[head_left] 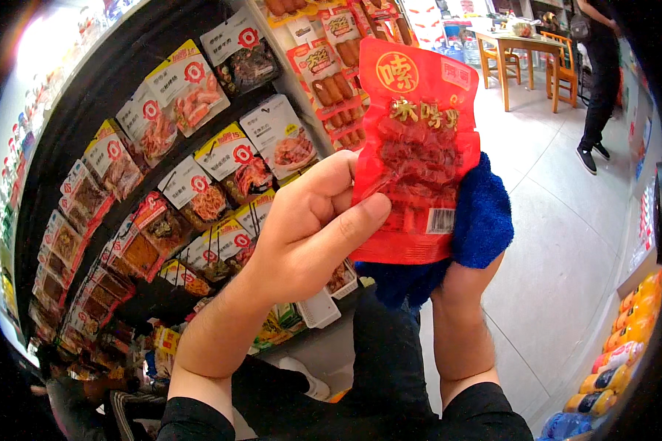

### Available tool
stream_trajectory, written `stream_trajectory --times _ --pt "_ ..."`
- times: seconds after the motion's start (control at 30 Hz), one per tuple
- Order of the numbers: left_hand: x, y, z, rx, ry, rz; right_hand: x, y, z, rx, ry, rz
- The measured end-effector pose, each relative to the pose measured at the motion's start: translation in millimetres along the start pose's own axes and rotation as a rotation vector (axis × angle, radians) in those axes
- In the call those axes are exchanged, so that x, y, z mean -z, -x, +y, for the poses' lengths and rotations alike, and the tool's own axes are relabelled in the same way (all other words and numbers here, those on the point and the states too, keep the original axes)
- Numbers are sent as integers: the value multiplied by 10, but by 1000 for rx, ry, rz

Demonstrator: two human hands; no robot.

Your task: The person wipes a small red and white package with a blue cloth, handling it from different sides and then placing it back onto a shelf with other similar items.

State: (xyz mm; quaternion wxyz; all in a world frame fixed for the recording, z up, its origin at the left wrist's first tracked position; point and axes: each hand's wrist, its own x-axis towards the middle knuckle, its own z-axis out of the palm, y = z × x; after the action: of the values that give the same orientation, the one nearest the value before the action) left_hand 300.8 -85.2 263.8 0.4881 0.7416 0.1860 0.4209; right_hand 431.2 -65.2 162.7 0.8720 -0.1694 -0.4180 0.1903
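A flat red snack packet (419, 151) with a see-through front, dark reddish pieces inside and a barcode low on its right is held upright before me. My left hand (324, 220) grips its lower left edge, thumb across the front and fingers behind. Behind the packet's right side, a blue fluffy cloth (483, 213) covers most of my right hand (467, 283). The cloth is bunched against the packet's back. Only the wrist and heel of that hand show; its fingers are hidden under the cloth and packet.
Hanging snack packets (198, 88) fill a dark display rack on the left, with red sausage packs (327, 70) further back. Bottled drinks (629, 331) line the right edge. Across the tiled floor (559, 242) stand a table (518, 40), chairs (563, 70) and a person in dark clothes (602, 81).
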Motion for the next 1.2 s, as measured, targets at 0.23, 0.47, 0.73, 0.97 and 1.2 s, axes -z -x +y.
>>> stream_trajectory --times 0.23,0.47,0.73,0.97,1.2 --pt "60 51 -13 -41 51 -65 -13 40 4 -110 -380 -44" --pt "83 86 7 -24 47 -50 -2 58 56 -93 -314 -39" --pt "154 133 7 -25 68 -35 -102 83 -55 -60 79 -54" --pt "401 269 -52 -26 70 99 -249 163 91 -91 228 -98" --pt "997 713 -460 132 254 443 -633 450 466 -473 -38 -531"
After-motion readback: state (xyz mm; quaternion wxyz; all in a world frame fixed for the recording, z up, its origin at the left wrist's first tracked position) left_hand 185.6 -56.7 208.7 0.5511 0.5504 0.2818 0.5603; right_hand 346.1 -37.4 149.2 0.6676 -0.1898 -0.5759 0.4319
